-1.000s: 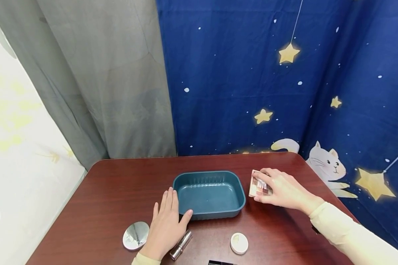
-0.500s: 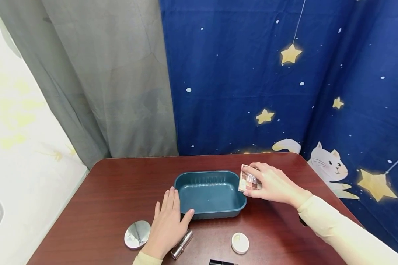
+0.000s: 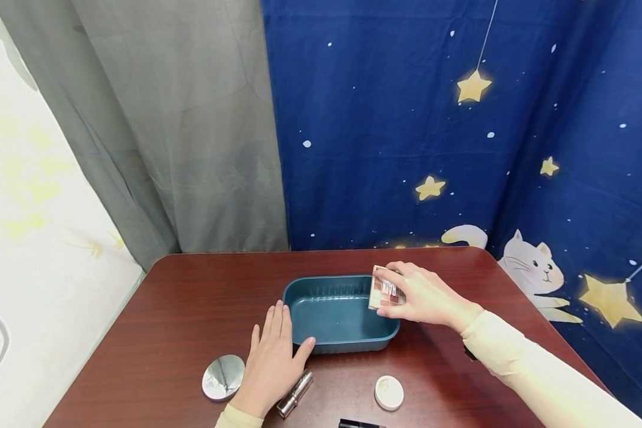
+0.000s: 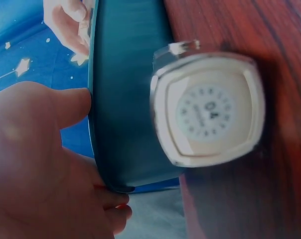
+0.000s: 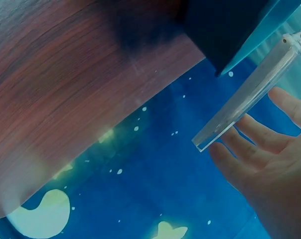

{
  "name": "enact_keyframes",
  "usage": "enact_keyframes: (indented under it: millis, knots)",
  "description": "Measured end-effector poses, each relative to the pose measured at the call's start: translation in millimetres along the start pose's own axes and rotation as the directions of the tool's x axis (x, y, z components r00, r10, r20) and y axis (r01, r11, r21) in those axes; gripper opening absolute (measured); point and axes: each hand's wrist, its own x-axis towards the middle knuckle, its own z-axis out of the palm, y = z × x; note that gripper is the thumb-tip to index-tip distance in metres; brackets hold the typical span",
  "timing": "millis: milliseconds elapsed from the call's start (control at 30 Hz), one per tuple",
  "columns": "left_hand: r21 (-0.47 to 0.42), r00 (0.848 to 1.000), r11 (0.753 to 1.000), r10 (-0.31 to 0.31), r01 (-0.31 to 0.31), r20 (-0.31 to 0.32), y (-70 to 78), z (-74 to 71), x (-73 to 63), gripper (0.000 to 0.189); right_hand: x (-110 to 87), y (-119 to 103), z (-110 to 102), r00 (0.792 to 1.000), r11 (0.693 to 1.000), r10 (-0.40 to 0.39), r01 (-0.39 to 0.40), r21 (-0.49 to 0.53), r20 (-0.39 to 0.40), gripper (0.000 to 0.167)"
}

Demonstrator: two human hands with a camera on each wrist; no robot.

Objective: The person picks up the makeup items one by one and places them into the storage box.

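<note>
An eyeshadow palette [image 3: 386, 292] with a clear lid is pinched by my right hand [image 3: 425, 297] over the right end of a teal plastic basin [image 3: 331, 345]. In the right wrist view the palette [image 5: 250, 94] shows edge-on, its fingers behind it and the basin's corner beyond. My left hand [image 3: 273, 362] rests with straight fingers against the basin's left front corner, the thumb on the front rim. Just right of its wrist lies a lipstick tube [image 3: 295, 393]; its base [image 4: 208, 112] fills the middle of the left wrist view.
A round mirror-like disc [image 3: 223, 377] lies left of my left hand. In front of the basin sit a small round white jar [image 3: 389, 392] and a black item [image 3: 361, 424] cut off by the frame. The dark red table [image 3: 192, 309] ends at curtains behind.
My right hand has carried the palette leftward, from the table beside the basin to above the basin's right end. The left hand stays at the basin's corner.
</note>
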Motion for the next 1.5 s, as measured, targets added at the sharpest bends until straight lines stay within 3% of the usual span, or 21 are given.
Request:
enact_keyframes:
  millis: [933, 1500]
  knots:
    - [0.022, 1.0, 1.0, -0.003, 0.003, 0.003, 0.4, -0.7, 0.3, 0.085, 32.0, -30, 31, 0.991, 0.993, -0.109, 0.106, 0.043, 0.079, 0.078]
    - [0.019, 1.0, 1.0, -0.006, 0.006, 0.015, 1.0, -1.6, -0.2, 0.085, 34.1, -37, 51, 0.97, 0.978, -0.207, 0.205, 0.035, 0.128, 0.076]
